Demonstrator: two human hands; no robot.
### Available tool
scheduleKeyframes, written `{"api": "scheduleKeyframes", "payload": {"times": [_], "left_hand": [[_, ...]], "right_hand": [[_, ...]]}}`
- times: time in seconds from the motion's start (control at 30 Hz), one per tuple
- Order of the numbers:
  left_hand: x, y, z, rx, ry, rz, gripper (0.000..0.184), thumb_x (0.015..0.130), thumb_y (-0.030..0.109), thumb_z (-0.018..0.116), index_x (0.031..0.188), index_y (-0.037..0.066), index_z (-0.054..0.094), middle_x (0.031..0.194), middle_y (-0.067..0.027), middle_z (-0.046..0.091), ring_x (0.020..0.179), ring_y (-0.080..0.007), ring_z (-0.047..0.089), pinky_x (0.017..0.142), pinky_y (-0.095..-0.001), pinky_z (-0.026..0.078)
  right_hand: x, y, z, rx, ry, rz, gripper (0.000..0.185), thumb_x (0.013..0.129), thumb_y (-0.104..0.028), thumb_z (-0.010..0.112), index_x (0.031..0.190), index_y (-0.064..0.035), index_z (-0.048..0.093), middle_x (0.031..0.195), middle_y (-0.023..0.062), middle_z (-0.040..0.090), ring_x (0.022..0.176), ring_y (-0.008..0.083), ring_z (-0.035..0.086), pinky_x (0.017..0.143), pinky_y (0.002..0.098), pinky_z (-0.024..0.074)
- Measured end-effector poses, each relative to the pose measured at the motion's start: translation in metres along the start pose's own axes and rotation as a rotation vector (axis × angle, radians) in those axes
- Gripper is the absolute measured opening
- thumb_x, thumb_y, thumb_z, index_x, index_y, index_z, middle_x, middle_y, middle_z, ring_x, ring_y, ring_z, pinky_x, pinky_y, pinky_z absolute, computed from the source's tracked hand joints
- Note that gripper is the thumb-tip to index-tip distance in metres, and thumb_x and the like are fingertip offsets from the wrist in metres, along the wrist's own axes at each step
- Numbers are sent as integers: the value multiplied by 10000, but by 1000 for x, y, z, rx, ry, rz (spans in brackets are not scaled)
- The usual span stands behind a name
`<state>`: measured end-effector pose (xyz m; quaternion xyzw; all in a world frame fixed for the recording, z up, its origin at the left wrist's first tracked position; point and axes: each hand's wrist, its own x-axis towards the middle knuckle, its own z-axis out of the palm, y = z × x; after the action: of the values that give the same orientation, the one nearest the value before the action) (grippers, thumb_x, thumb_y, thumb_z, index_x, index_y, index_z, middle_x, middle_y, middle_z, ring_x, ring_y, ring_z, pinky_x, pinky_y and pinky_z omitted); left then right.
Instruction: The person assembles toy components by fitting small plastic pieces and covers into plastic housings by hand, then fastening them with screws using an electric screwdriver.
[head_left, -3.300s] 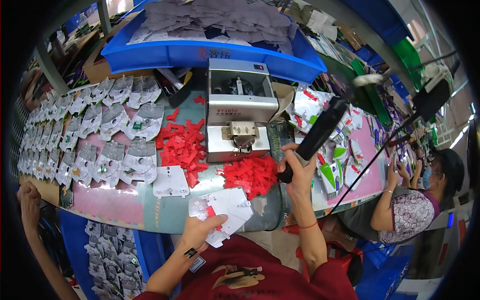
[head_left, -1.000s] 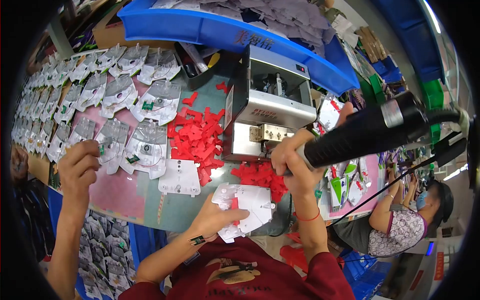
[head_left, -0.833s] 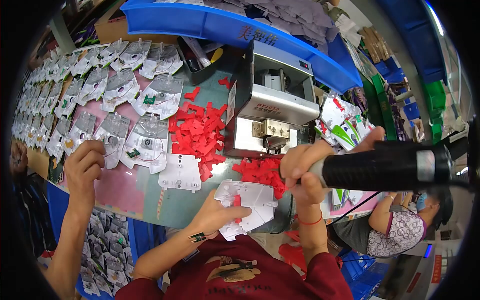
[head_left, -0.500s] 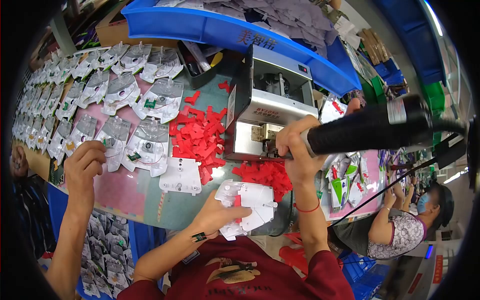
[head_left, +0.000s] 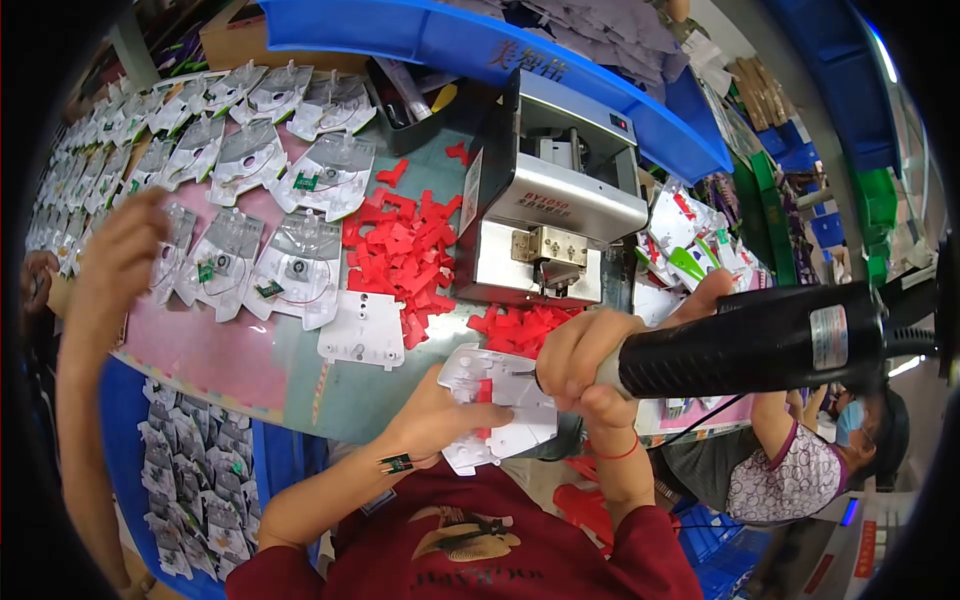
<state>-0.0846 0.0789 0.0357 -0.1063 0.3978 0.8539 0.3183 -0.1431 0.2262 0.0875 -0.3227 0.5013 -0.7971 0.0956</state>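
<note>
My left hand (head_left: 440, 415) grips a white plastic housing (head_left: 525, 410) by its left side, the thumb pressed across a red plastic piece (head_left: 485, 408) lying in it. Closed around the front end of a black electric screwdriver (head_left: 740, 345) is my right hand (head_left: 595, 365). The tool lies nearly level, and its thin bit points left at the upper right part of the housing. Whether the bit touches a screw I cannot tell. Just beyond both hands stands a metal screw feeder (head_left: 545, 200). Red pieces (head_left: 400, 255) are heaped left of it, near another white housing (head_left: 362, 328).
Rows of clear-and-white assemblies (head_left: 300, 265) cover the left of the bench. A co-worker's arm (head_left: 100, 290) reaches in there. Blue bins stand behind (head_left: 420, 35) and below left (head_left: 130, 440). Another person (head_left: 790, 460) sits at the right.
My right hand has brought the screwdriver from the screw feeder down toward me, to the housing. The left hand keeps its grip. The co-worker's hand has moved left and up.
</note>
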Motion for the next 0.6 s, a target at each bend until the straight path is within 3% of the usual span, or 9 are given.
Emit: {"api": "scheduleKeyframes", "payload": {"times": [0.07,0.17,0.43,0.6], "left_hand": [[-1,2,1,17,-10,-26,390,637,-22,654,1012,-21,549,882,-74,602,758,-135,578,658,-267,466],[-2,3,2,76,-15,-56,383,632,-17,658,1001,-19,557,869,-72,605,748,-134,576,656,-269,465],[-5,10,3,142,-85,-82,348,640,8,655,976,-17,567,835,-63,611,708,-117,571,641,-262,463],[-1,14,8,318,-31,60,363,614,-40,664,961,2,565,816,-52,614,709,-110,578,635,-243,462]], "right_hand": [[-3,2,-9,45,-132,7,137,698,-35,647,763,-23,526,612,65,520,520,185,516,505,282,409],[-3,-2,3,-2,-41,-17,153,660,-34,684,741,-28,554,609,72,542,525,205,540,522,306,429],[0,-17,9,-14,-99,-2,169,654,-99,714,665,-36,558,580,83,543,529,215,546,509,304,435],[5,-17,0,-71,-181,46,202,651,-139,733,618,-41,560,562,89,544,531,221,549,501,302,439]]}}
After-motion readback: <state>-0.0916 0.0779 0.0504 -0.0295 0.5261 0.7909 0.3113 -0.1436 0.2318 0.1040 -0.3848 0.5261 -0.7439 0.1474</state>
